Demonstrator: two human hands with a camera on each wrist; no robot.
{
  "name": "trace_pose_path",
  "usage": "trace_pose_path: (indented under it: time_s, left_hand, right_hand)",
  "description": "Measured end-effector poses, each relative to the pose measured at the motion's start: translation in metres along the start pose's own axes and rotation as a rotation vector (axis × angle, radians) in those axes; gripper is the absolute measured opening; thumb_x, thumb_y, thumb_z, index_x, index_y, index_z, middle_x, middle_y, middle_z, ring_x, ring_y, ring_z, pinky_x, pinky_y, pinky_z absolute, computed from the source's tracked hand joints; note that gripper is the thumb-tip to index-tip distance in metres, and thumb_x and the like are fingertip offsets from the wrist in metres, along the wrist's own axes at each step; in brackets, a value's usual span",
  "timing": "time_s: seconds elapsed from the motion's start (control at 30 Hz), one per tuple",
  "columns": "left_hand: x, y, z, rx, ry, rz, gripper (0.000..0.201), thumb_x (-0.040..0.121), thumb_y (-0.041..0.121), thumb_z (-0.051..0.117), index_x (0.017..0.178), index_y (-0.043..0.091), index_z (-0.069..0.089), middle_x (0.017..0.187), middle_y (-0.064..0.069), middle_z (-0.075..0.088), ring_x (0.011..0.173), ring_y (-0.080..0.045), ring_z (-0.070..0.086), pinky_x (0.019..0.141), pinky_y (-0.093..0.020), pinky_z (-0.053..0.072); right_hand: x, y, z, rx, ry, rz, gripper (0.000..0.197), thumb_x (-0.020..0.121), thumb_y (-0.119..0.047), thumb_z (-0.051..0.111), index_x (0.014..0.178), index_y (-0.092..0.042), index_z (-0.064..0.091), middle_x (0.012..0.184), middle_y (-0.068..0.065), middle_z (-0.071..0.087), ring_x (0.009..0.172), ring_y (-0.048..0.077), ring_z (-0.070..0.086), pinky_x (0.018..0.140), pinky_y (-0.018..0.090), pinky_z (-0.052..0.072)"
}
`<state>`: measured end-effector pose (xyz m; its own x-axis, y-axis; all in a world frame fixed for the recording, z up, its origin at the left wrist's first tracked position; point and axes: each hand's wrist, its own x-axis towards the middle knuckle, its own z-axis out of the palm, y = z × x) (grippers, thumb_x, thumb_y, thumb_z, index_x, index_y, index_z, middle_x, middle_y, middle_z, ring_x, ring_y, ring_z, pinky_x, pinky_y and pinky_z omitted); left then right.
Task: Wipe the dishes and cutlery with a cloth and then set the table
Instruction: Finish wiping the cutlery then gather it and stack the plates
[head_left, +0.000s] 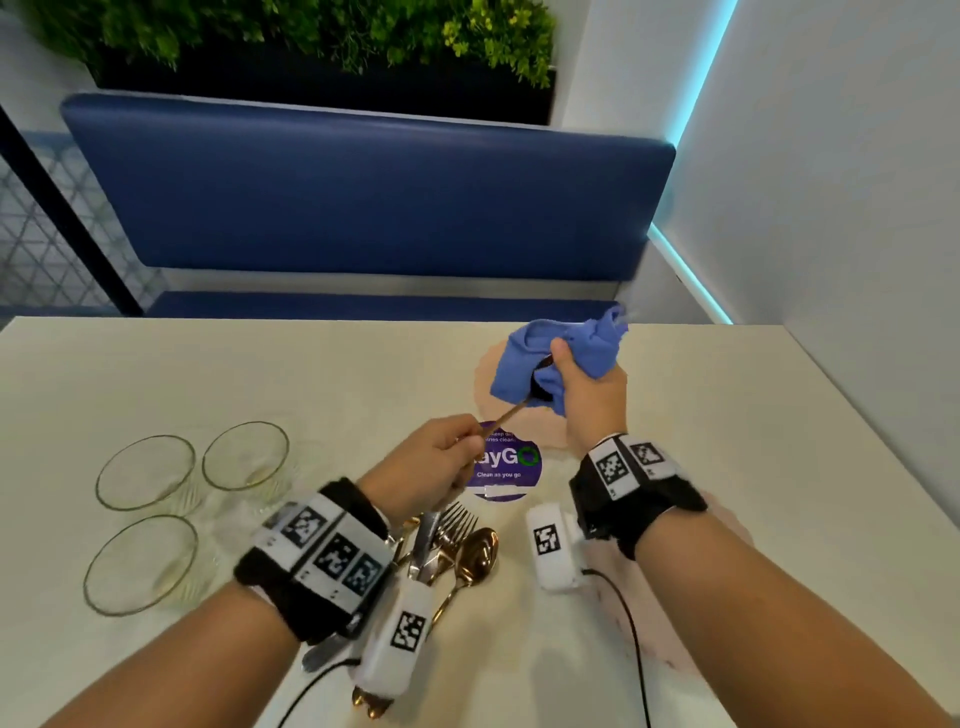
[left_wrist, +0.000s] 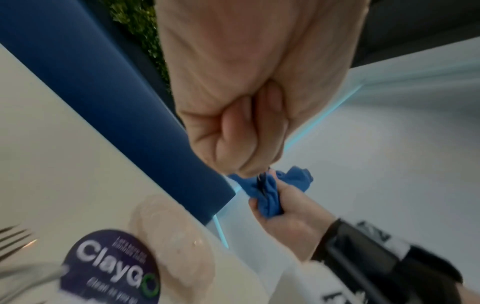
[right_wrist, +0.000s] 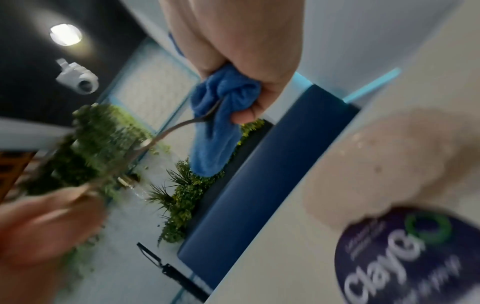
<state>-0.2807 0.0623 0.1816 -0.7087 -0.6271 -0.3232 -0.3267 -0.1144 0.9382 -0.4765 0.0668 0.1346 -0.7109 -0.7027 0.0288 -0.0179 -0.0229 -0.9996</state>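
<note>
Left hand (head_left: 431, 462) fingers pinched the spoon (head_left: 511, 410) handle; right hand (head_left: 587, 384) fingers clenched the cloth (head_left: 530, 358) around its bowl, above the sticker (head_left: 506, 467).

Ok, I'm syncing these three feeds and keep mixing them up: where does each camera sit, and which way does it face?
Head: worn on the head, facing forward and down at the table; shows both forearms, the left hand holding a spoon and the right hand gripping the blue cloth.
Left wrist: looks along the left hand toward the right hand.
Right wrist: looks along the right hand toward the blurred left hand.
Shared: all three show the cloth and the purple sticker.
</note>
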Motion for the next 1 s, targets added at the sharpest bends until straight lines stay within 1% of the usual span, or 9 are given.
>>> trace_pose_path:
  time_s: [0.07,0.2,0.37,0.47,0.57,0.63,0.73,0.87,1.0]
  left_hand:
    - [0.003,-0.014,0.01,-0.076,0.009,0.007,0.024,0.099,0.006,0.032,0.078,0.011,0.04,0.056,-0.002,0.026,0.031,0.0,0.024,0.032,-0.011,0.022]
    - [0.011,-0.032,0.013,-0.155,0.057,-0.008,0.028,0.099,0.008,0.033,0.074,0.016,0.041,0.048,0.004,0.031,0.031,-0.002,0.023,0.031,-0.013,0.02]
    - [0.016,-0.038,0.001,-0.412,0.026,-0.107,0.03,0.099,0.017,0.039,0.07,0.013,0.042,0.043,0.007,0.038,0.032,-0.003,0.025,0.032,-0.014,0.021]
    - [0.014,-0.041,-0.012,-0.407,-0.045,-0.121,0.006,0.091,0.011,0.053,0.093,0.006,0.055,0.068,-0.012,0.055,0.05,-0.009,0.048,0.049,-0.019,0.04]
    - [0.014,-0.041,-0.037,-0.494,-0.026,-0.116,0.064,0.068,0.003,0.064,0.126,0.017,0.042,0.116,-0.019,0.058,0.098,-0.025,0.058,0.084,-0.039,0.045]
    - [0.016,-0.033,-0.049,-0.623,-0.038,-0.105,0.059,0.075,0.011,0.062,0.131,0.015,0.045,0.127,-0.01,0.056,0.111,-0.026,0.054,0.093,-0.042,0.043]
    - [0.02,-0.023,-0.047,-0.577,-0.094,-0.104,0.036,0.095,0.026,0.043,0.117,0.003,0.06,0.109,-0.011,0.066,0.096,-0.02,0.063,0.084,-0.03,0.052]
    - [0.029,-0.04,-0.039,-0.59,-0.028,-0.219,0.03,0.093,0.019,0.05,0.11,-0.003,0.062,0.105,-0.021,0.065,0.086,-0.024,0.064,0.073,-0.029,0.054]
    - [0.031,-0.058,-0.046,-0.646,0.239,-0.223,0.024,0.096,0.014,0.043,0.084,0.007,0.062,0.074,-0.004,0.069,0.076,-0.015,0.06,0.069,-0.028,0.046]
  right_hand:
    - [-0.012,0.009,0.014,0.099,0.004,0.126,0.026,0.089,-0.036,0.06,0.083,-0.011,0.059,0.063,0.003,0.058,0.053,0.013,0.051,0.056,0.032,0.044]
    - [-0.037,0.005,0.045,0.22,-0.109,0.313,0.039,0.094,-0.034,0.051,0.114,-0.001,0.053,0.088,0.007,0.063,0.094,0.024,0.057,0.099,0.047,0.045]
    - [-0.066,0.0,0.044,0.275,-0.357,0.344,0.021,0.093,-0.024,0.052,0.078,-0.012,0.059,0.054,-0.006,0.064,0.054,0.004,0.059,0.058,0.019,0.051]
    - [-0.073,-0.007,0.036,0.187,-0.454,0.33,0.017,0.092,-0.025,0.054,0.089,-0.01,0.062,0.08,0.005,0.07,0.074,0.015,0.067,0.071,0.028,0.056]
    - [-0.075,-0.012,0.026,0.11,-0.501,0.305,0.02,0.091,-0.024,0.056,0.1,-0.006,0.06,0.086,0.007,0.071,0.084,0.024,0.066,0.077,0.031,0.057]
    - [-0.078,-0.011,0.026,0.072,-0.516,0.309,0.03,0.086,-0.03,0.062,0.098,-0.003,0.057,0.078,0.017,0.06,0.074,0.029,0.053,0.065,0.027,0.046]
    - [-0.088,-0.006,0.035,0.027,-0.574,0.34,0.03,0.083,-0.03,0.067,0.1,-0.006,0.061,0.093,0.024,0.058,0.085,0.033,0.052,0.075,0.035,0.044]
    - [-0.11,0.002,0.047,-0.013,-0.661,0.365,0.006,0.089,-0.014,0.06,0.094,-0.011,0.062,0.091,0.015,0.066,0.085,0.021,0.065,0.081,0.029,0.054]
    - [-0.13,0.025,0.047,-0.165,-0.708,0.446,0.038,0.075,-0.034,0.07,0.1,-0.006,0.063,0.091,0.026,0.063,0.084,0.037,0.062,0.082,0.04,0.052]
